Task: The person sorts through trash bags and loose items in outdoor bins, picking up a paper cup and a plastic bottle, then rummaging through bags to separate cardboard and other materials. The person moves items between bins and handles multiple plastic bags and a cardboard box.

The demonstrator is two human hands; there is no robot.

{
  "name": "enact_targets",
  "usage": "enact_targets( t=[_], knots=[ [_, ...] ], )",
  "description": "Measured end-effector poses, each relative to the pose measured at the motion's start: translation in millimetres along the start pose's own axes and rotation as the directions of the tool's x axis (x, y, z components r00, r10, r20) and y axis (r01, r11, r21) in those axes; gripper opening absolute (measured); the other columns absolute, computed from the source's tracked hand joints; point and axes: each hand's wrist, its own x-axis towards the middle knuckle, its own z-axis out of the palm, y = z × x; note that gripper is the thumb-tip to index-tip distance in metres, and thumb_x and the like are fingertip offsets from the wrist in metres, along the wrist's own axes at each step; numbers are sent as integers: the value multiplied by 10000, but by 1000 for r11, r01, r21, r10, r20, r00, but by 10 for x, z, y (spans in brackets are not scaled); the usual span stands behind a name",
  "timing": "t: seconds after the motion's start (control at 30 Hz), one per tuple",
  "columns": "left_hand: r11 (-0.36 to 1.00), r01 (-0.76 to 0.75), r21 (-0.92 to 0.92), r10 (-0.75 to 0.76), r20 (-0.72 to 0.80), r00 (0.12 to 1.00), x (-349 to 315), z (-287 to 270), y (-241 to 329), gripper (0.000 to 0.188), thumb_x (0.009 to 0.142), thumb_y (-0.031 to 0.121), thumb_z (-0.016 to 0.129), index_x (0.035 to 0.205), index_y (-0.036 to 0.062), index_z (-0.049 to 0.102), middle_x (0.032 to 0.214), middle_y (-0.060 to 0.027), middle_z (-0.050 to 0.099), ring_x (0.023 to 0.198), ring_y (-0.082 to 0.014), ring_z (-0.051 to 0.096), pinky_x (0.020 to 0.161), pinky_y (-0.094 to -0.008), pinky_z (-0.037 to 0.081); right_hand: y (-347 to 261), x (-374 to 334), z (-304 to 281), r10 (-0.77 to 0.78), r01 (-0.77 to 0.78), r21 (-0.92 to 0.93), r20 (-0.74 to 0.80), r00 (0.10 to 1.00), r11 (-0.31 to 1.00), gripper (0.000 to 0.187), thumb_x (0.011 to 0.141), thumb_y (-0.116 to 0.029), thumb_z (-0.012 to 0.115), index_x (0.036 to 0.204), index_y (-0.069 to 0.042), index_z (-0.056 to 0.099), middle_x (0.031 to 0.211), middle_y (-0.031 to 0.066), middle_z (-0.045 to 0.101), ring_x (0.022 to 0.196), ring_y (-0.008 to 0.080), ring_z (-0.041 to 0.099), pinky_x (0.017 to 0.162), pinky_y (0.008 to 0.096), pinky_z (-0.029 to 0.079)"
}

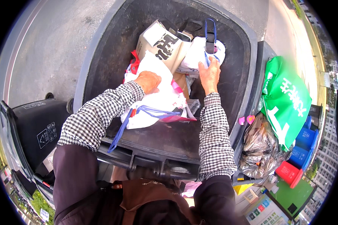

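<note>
Both my hands reach down into a large black wheeled bin. My left hand is closed, its fingers curled into a crumpled white plastic bag with pink and red patches and blue drawstrings. My right hand has thumb and fingers apart at the near edge of another white bag, by its blue strap. A dark flat object lies on that second bag. Between the bags and farther back leans a beige paper bag with black print. Some clear plastic shows beneath.
A green bag and a translucent bag of dark rubbish hang along the bin's right side. At left a second black bin lies on its side on the pavement. Blue and red bins stand at right.
</note>
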Motion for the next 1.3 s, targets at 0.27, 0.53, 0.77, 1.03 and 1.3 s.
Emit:
enact_targets(
  t=[0.27, 0.53, 0.77, 1.03, 1.3],
  knots=[
    [997, 49, -56, -49, -10, 999, -477, 80, 158, 509, 848, 290, 766, 1220, -12, 593, 999, -180, 706, 958, -353, 704, 838, -455, 549, 818, 723, 328, 292, -298, -49, -98, 951, 953, 1215, 686, -376, 893, 1556, 58, 163, 1477, 333, 435, 1349, 463, 476, 1137, 470, 400],
    [996, 59, -72, -66, -95, 993, -334, -59, 118, 551, 846, 300, 758, 1277, 0, 588, 1042, -182, 706, 996, -345, 692, 871, -454, 543, 822, 680, 345, 199, -207, -112, -81, 977, 972, 879, 743, -313, 838, 1467, -96, 390, 1176, 246, 696, 1085, 436, 672, 971, 476, 511],
    [966, 129, -223, -161, -133, 978, -251, -150, -110, 539, 925, 337, 697, 1353, 32, 575, 1203, -224, 675, 1124, -374, 662, 948, -468, 528, 617, 430, 516, 192, -190, 175, 6, 981, 966, 700, 716, -278, 842, 1308, 3, 596, 1147, 214, 722, 1068, 379, 690, 960, 434, 514],
    [949, 172, -264, -218, -154, 964, -130, -190, -96, 622, 906, 352, 721, 1437, 103, 515, 1311, -228, 622, 1238, -386, 601, 1012, -472, 498, -85, 615, -318, 213, -173, 778, 51, 976, 604, 435, 761, -44, 823, 1154, 12, 645, 1073, 85, 711, 933, 204, 681, 855, 353, 536],
    [805, -94, -586, -412, -665, 623, -570, -1086, -316, 485, 1015, 260, 644, 1441, 62, 524, 1280, -179, 653, 1188, -283, 646, 1032, -389, 505, -1483, -78, -686, -270, 278, 681, -121, 955, 678, 305, 829, -103, 740, 1095, 11, 643, 918, 82, 718, 817, 187, 691, 745, 348, 542]
  ],
)
